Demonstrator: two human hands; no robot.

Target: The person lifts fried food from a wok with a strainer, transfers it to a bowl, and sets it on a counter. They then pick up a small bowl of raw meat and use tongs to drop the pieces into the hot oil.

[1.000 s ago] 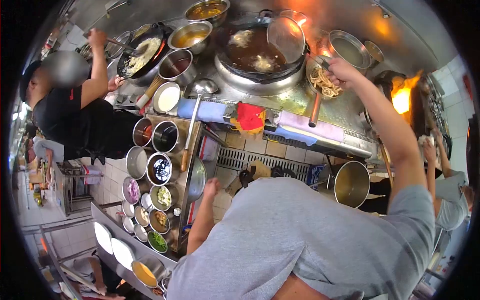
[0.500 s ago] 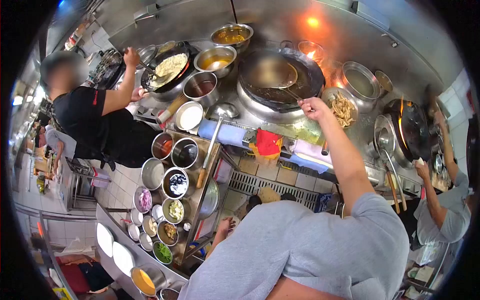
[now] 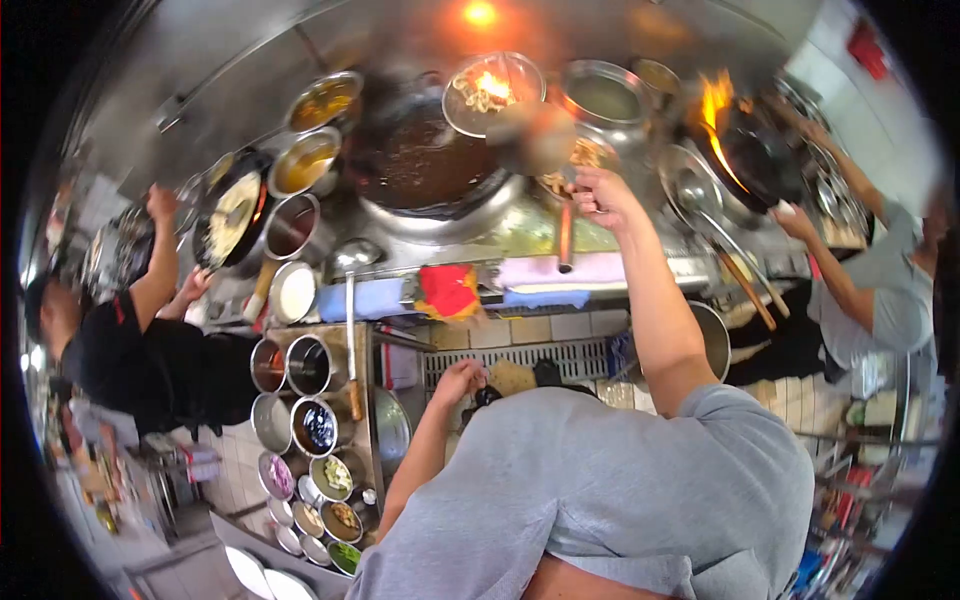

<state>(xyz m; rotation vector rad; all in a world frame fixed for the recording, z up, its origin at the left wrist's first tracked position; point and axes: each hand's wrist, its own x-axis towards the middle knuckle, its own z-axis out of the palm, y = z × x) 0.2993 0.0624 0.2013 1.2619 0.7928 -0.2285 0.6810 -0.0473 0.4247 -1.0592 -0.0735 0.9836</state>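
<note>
My right hand (image 3: 602, 198) is closed around the thin handle of a round-headed skimmer (image 3: 535, 138), whose head is smeared by motion. The skimmer overlaps the right edge of a large wok (image 3: 425, 160) of dark oil. Right behind my hand, fried strips (image 3: 590, 152) lie in a handled strainer, partly hidden by the hand and skimmer. Its orange handle (image 3: 565, 238) points toward me. Low in front of my body, my left hand (image 3: 462, 382) hangs with its fingers curled in, and nothing shows in it.
Behind the wok stands a bowl (image 3: 462, 125) with pale pieces and flame glare. Pots of sauce and a ladle (image 3: 357, 255) are at left, above a cart of ingredient tins (image 3: 313, 427). People work woks on both sides; flames (image 3: 716, 110) rise at the right one.
The view has turned right. My right hand has carried the skimmer from over the middle of the wok toward its right edge and the fried strips. My left hand shows more fully now.
</note>
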